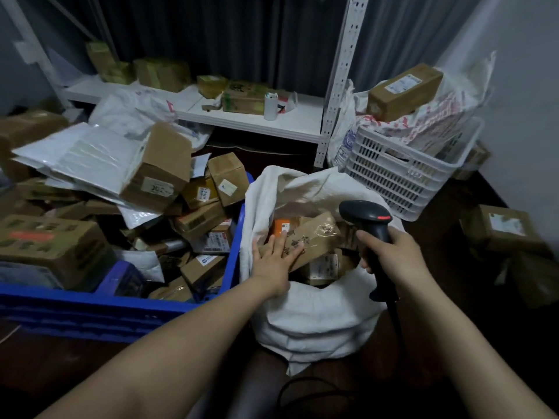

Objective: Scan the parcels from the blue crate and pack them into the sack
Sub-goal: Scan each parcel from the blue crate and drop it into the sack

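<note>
Closest to me, the person's left hand [273,261] reaches into the mouth of the white woven sack [317,316], fingers straight and spread, lying flat on a long brown cardboard parcel [317,238] that sits tilted on top of the load inside. Beside it the right hand [393,252] is wrapped firmly round the grip of a black handheld barcode scanner [367,216], its head pointing out over the open sack and a red light showing on top. A small orange parcel [282,227] and other labelled brown boxes lie in the sack under the long one. Just left of the sack, touching it, stands the blue plastic crate [90,309], heaped above its rim with brown boxes; a large brown carton [160,170] leans on flat white padded mailers [90,158]. Behind the sack to the right is a white slatted plastic basket [402,173] stuffed with printed white bags, a long brown box [405,90] perched on top. Farthest back, a white metal shelf [242,117] carries more boxes and a small white cylinder [270,107].
</note>
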